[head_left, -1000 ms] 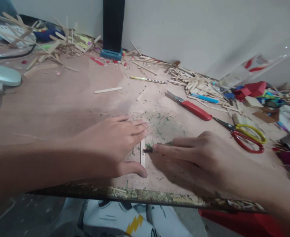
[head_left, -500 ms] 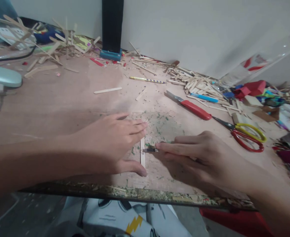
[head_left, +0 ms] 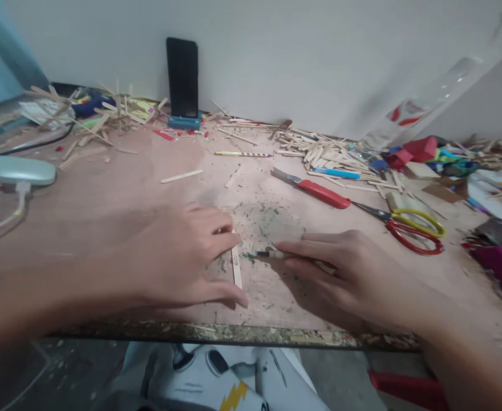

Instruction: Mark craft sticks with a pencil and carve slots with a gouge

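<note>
A pale wooden craft stick (head_left: 236, 268) lies upright in the picture near the table's front edge, with a small curled mark near its middle. My left hand (head_left: 182, 257) is over it, fingers bent onto the far end and thumb by the near end. My right hand (head_left: 340, 268) pinches a slim tool with a dark tip (head_left: 263, 254), like a craft knife. The tip points left at the stick, a little apart from it. Green shavings (head_left: 249, 257) are scattered between stick and tip.
Beyond my right hand are a red-handled knife (head_left: 323, 194) and red-and-yellow-handled scissors (head_left: 417, 231). Farther back lie a pencil (head_left: 245, 154), a loose stick (head_left: 181, 176) and a stick pile (head_left: 332, 151). A phone (head_left: 183, 80) stands at the wall. A pale green device (head_left: 22, 170) sits left.
The tool's tip has come off the stick and moved slightly right of it. My left fingers have curled in at the stick's far end, and the stick leans slightly. The view has tilted up.
</note>
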Available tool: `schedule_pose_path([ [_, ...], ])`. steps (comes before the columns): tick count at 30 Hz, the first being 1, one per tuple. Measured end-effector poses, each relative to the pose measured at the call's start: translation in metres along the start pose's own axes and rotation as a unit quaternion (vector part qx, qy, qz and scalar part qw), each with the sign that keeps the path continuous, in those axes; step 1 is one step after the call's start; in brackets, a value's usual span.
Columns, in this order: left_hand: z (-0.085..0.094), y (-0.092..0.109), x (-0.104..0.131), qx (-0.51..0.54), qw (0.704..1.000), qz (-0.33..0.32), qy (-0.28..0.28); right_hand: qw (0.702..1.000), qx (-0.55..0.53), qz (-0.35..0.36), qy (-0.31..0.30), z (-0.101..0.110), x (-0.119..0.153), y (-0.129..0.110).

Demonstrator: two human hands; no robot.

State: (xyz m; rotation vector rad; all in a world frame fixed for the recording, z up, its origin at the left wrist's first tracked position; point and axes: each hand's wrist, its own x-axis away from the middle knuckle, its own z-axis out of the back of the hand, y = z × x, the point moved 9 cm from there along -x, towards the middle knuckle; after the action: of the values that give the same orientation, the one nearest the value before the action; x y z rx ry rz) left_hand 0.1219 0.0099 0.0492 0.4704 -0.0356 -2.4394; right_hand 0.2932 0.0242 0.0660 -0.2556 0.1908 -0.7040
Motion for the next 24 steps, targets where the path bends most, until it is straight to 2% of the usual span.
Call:
schedule_pose_path([
  [4, -0.013, 0.009, -0.002, -0.012, 0.999, -0.011, -0.034, 1.0, 0.02, -0.009, -0.011, 0.001, -0.001, 0.001],
  [6, -0.013, 0.009, -0.002, 0.014, 0.999, -0.005, -0.042, 0.999, 0.031, -0.019, -0.011, 0.003, 0.001, 0.002],
  [9, -0.005, 0.003, 0.0, 0.07, 0.996, 0.022, -0.042, 0.999, 0.027, -0.028, -0.01, 0.004, 0.008, 0.003],
  [12, 0.001, -0.005, 0.002, 0.076, 0.993, 0.073, -0.053, 1.0, 0.022, -0.013, -0.016, 0.004, 0.013, 0.001],
  [15, -0.006, -0.008, 0.006, 0.065, 0.987, 0.109, -0.098, 1.0, 0.013, 0.008, -0.018, 0.004, 0.012, -0.003],
  [17, -0.011, -0.005, 0.009, 0.08, 0.984, 0.107, -0.114, 1.0, -0.002, 0.014, -0.017, 0.004, 0.009, -0.005],
  [21, -0.01, -0.002, 0.014, 0.14, 0.984, 0.07, -0.086, 0.999, -0.023, 0.024, -0.015, 0.002, 0.008, -0.011],
  [24, -0.008, -0.008, 0.018, 0.178, 0.98, 0.062, -0.062, 0.999, -0.033, 0.026, -0.018, -0.003, 0.013, -0.016],
])
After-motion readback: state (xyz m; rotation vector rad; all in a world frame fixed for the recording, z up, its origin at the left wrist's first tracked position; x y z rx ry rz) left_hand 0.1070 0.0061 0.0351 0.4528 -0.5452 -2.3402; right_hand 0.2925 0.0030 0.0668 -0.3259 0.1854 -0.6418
